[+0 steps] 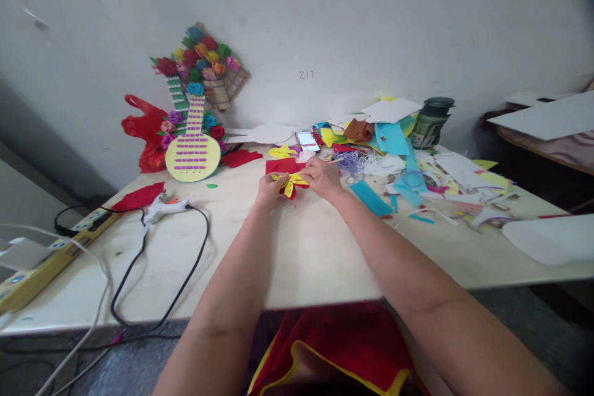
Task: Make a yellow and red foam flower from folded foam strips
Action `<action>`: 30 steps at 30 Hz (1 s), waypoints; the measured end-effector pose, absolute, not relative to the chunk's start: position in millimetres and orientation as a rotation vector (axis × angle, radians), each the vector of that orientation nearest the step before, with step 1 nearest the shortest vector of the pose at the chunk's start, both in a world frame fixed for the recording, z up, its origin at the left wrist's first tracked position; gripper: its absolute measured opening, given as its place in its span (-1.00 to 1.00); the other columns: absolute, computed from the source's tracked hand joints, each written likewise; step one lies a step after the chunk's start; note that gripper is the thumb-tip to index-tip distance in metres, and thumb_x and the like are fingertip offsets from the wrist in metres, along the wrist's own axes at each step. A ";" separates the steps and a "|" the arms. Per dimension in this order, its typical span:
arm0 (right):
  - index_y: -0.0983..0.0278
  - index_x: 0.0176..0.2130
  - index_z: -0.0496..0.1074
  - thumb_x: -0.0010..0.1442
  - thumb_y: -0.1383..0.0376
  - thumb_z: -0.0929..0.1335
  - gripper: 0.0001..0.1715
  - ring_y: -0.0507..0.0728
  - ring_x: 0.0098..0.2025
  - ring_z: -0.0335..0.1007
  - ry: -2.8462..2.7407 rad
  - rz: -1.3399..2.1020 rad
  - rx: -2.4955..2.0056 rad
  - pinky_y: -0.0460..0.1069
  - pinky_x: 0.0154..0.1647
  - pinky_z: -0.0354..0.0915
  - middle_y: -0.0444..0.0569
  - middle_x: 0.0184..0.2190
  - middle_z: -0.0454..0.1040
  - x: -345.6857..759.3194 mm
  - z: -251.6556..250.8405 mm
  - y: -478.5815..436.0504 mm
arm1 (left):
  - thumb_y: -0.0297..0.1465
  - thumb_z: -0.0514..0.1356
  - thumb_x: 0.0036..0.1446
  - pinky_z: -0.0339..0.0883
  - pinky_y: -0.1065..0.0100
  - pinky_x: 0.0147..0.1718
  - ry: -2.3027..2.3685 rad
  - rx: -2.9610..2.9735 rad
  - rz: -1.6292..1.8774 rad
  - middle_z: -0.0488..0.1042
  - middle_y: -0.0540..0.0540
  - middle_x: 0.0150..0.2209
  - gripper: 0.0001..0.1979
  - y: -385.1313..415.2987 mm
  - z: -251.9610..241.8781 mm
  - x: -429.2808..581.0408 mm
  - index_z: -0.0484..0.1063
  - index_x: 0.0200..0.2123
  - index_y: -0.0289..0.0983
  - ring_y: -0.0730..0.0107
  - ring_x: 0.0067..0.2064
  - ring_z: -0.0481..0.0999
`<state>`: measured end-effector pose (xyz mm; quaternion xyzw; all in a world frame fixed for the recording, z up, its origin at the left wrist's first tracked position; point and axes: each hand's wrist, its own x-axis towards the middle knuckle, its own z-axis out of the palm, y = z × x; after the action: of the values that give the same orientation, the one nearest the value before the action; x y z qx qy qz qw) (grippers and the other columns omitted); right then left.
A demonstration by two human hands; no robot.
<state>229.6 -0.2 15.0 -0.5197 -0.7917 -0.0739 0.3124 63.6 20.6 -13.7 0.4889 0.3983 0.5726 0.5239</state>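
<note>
Both hands meet over the middle of the table at a yellow and red paper flower (pixel 291 183). My left hand (pixel 270 189) pinches its left side, fingers closed on the yellow petals. On the right side, my right hand (pixel 322 177) is closed on the same flower, thumb and fingertips pressed together. Red petals stick out below the yellow ones. Just behind the flower lies a red paper sheet (pixel 280 166), and a loose yellow paper piece (pixel 282 151) rests farther back. The fingertips' exact hold is too small to make out.
A white glue gun (pixel 162 209) with a black cord lies left, near a yellow power strip (pixel 77 241). A yellow paper guitar (pixel 193 158) leans behind it. Coloured paper scraps (pixel 392 139), a phone (pixel 308 141) and a green bottle (pixel 431 124) occupy the back and right.
</note>
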 end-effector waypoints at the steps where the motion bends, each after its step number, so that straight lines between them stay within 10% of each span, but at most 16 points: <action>1: 0.22 -0.30 0.56 0.18 0.25 0.22 -0.68 0.13 -0.15 0.27 -2.090 -0.223 -1.341 -0.02 -0.28 0.10 0.02 -0.20 0.44 230.5 15.3 0.3 | -0.24 0.38 -0.33 0.21 0.42 -0.52 0.957 1.205 1.369 0.43 -0.02 -0.59 -0.67 21.4 -14.3 63.5 0.43 -0.52 -0.35 0.49 -0.55 0.37; 18: 0.30 -0.37 0.55 0.08 0.20 0.25 -0.66 0.02 -0.45 0.28 -2.077 0.368 -1.317 -0.11 -0.44 0.06 -0.13 -0.53 0.48 246.8 17.2 7.4 | -0.24 0.40 -0.36 0.20 0.44 -0.52 0.961 1.437 1.226 0.42 -0.04 -0.60 -0.66 12.2 -6.1 66.4 0.47 -0.52 -0.36 0.49 -0.53 0.35; 30: 0.17 -0.43 0.58 0.02 0.13 0.33 -0.74 0.08 -0.34 0.40 -2.053 0.291 -1.437 -0.09 -0.39 0.14 -0.11 -0.38 0.57 233.3 20.9 1.3 | -0.31 0.40 -0.37 0.23 0.42 -0.51 0.961 1.385 1.203 0.44 -0.06 -0.59 -0.69 15.3 -10.5 64.3 0.48 -0.51 -0.37 0.47 -0.53 0.38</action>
<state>233.3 1.3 20.9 -0.5424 -0.7751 0.1100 0.3047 64.3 15.3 -10.5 0.5754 0.3990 0.4995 0.5101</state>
